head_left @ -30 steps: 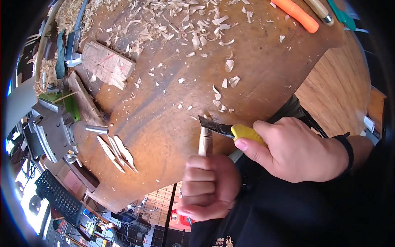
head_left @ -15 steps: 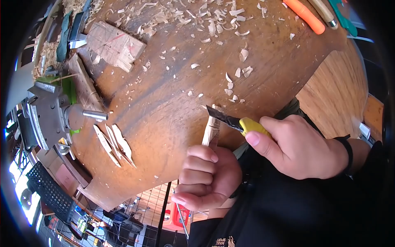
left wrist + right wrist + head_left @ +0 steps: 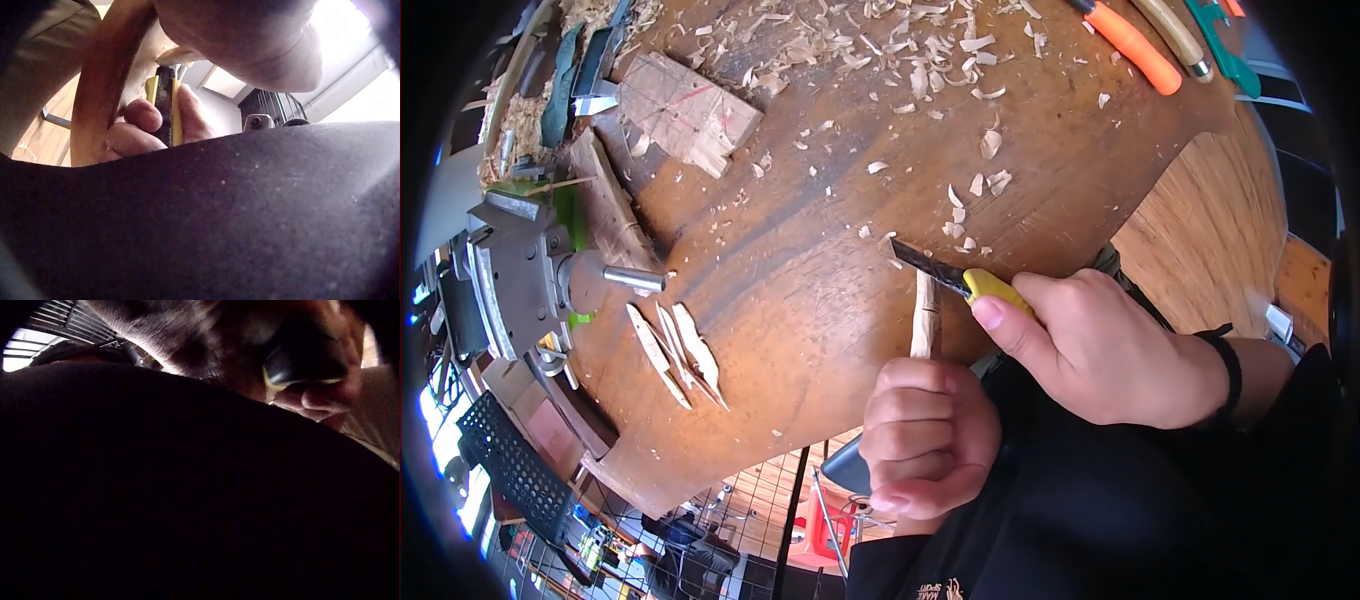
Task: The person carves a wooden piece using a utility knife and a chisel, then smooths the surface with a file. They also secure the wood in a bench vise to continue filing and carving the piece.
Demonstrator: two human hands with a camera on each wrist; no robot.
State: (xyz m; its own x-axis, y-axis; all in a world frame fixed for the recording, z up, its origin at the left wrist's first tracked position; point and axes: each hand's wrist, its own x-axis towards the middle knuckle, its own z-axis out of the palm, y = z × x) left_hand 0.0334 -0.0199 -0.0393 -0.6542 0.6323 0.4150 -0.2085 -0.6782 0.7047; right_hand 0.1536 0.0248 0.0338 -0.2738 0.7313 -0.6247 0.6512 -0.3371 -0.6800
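Observation:
In the head view my left hand (image 3: 930,435) grips a pale wooden stick (image 3: 924,318) that stands up out of the fist, with a dark line round its carved upper part. My right hand (image 3: 1115,350) holds a yellow-handled utility knife (image 3: 992,290), thumb along the side of the handle. Its dark blade (image 3: 925,262) lies across the top end of the stick. From the left wrist view, the knife's yellow and black underside (image 3: 165,103) shows between the right hand's fingers. Dark sleeve fills most of the right wrist view, where the knife's black butt (image 3: 306,359) sticks out of the hand.
Curled wood shavings (image 3: 920,75) litter the brown worktable (image 3: 800,330). At left are a metal vise (image 3: 525,270), a marked wooden block (image 3: 690,110) and several thin wood slivers (image 3: 675,350). An orange-handled tool (image 3: 1135,50) lies at the far right, beside a wooden handle (image 3: 1175,35).
The knife dips left over the stick's top end after being higher a half second ago. The left hand has shifted slightly right with the stick, which stands more upright.

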